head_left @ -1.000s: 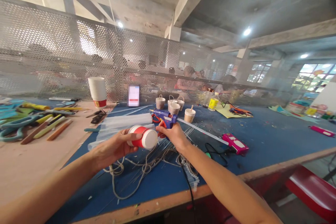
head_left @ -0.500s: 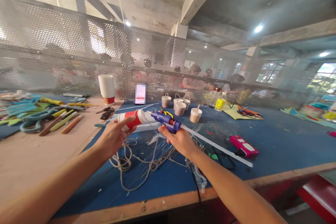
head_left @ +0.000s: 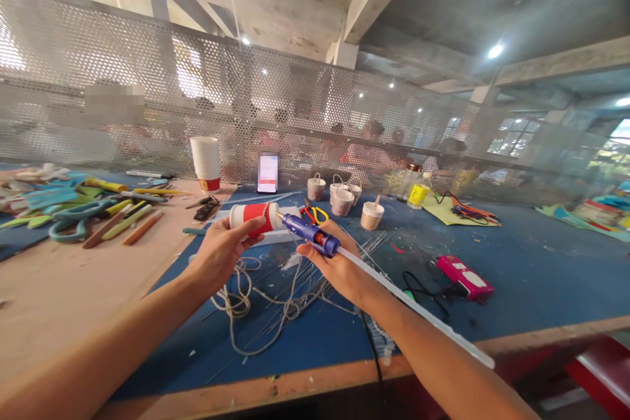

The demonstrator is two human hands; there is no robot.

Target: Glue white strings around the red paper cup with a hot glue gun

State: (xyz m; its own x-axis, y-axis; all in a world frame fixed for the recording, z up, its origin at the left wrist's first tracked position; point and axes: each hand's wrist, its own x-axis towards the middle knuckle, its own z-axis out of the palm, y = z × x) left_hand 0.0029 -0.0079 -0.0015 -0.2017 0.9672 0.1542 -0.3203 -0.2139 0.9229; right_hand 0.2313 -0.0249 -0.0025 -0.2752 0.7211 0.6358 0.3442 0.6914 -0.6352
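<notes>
Two pairs of things catch my eye first on the left: teal scissors point(head_left: 73, 220) lying near a loose heap of blue and green material point(head_left: 49, 190), and beside them a few slim wooden sticks point(head_left: 118, 226) set side by side on the tan tabletop. Next along, a tall stack of paper cups point(head_left: 205, 157) stands near the perforated screen point(head_left: 236, 85). The left hand point(head_left: 221, 246) is wrapped around a red and white cup point(head_left: 255, 218), tipped on its side and held above the blue mat point(head_left: 172, 335), with a tangle of cord point(head_left: 236, 305) beneath. Behind it a phone point(head_left: 268, 172) leans upright. The nozzle of a blue glue gun point(head_left: 310, 234) points at one end of the cup; I cannot tell whether it touches. The right hand point(head_left: 339, 262) is clamped on the gun, well apart from the left, and a long whitish rod point(head_left: 418, 305) runs from the gun's back end across the right forearm. Past the gun stand little pails point(head_left: 341, 201), then a small tub point(head_left: 373, 215) with a stick in it, a bottle with a yellow label point(head_left: 418, 193) and a pink box point(head_left: 465, 277).
</notes>
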